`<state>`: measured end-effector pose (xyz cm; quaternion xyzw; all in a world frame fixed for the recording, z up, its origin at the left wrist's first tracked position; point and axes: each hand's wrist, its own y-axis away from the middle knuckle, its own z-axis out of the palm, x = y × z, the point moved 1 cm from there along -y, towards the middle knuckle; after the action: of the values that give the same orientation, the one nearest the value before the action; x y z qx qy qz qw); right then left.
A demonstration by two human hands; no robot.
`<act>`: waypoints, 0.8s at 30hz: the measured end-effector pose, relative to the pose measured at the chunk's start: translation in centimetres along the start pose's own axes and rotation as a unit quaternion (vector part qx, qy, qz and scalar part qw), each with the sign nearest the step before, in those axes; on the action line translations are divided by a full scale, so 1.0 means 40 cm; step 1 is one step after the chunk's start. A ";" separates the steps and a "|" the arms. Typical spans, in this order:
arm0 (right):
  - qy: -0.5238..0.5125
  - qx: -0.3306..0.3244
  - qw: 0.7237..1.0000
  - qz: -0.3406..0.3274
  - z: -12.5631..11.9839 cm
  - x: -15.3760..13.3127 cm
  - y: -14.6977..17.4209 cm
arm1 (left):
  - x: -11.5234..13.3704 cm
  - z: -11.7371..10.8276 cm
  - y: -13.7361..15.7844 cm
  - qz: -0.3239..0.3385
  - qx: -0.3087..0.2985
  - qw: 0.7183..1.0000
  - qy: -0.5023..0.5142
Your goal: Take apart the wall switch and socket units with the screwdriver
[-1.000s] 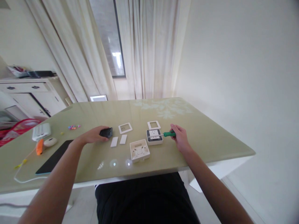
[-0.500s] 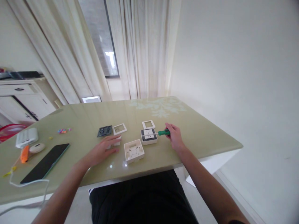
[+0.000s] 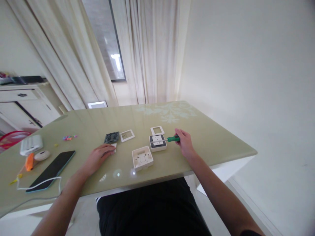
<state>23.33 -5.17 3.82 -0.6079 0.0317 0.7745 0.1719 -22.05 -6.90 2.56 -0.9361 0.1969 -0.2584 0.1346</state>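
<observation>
My right hand [image 3: 184,141] grips the green handle of a screwdriver [image 3: 173,139]. Its thin shaft lies across the face of a white wall socket [image 3: 157,144] set in a dark frame and white box. By the left edge of the socket stands an open white mounting box [image 3: 142,159]. My left hand [image 3: 99,157] rests low over the table, its fingers closed on a small flat white piece [image 3: 114,147] that is partly hidden under them. Just beyond that piece is a dark grey frame plate [image 3: 112,137].
Two white cover frames, one left [image 3: 127,135] and one right [image 3: 157,130], lie behind the boxes. Left on the table [image 3: 187,154] are a phone [image 3: 51,170], a white cable [image 3: 40,189], an orange object [image 3: 30,161], a white power strip-like block [image 3: 31,145] and small coloured bits [image 3: 69,137].
My left hand has moved left, away from the mounting box, and the small white piece has shifted left with it. My right hand and the screwdriver stay almost in place over the socket.
</observation>
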 end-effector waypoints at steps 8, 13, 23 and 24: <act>-0.022 0.045 0.999 0.016 -0.008 0.014 -0.012 | 0.258 0.059 -0.002 0.071 -0.035 0.996 0.035; -0.056 0.094 0.993 0.043 -0.033 0.026 -0.042 | 0.341 0.122 -0.001 0.129 -0.131 0.982 -0.039; -0.106 0.153 0.982 -0.016 -0.035 0.023 -0.043 | 0.132 0.073 -0.081 0.082 -0.086 0.990 -0.070; -0.110 0.170 0.979 -0.039 -0.036 0.015 -0.042 | 0.132 0.072 -0.088 0.080 -0.081 0.991 -0.073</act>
<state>25.07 -3.82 3.15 -0.4820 0.1203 0.8126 0.3049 -15.29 -5.68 3.68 -0.9416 0.2810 -0.1611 0.0927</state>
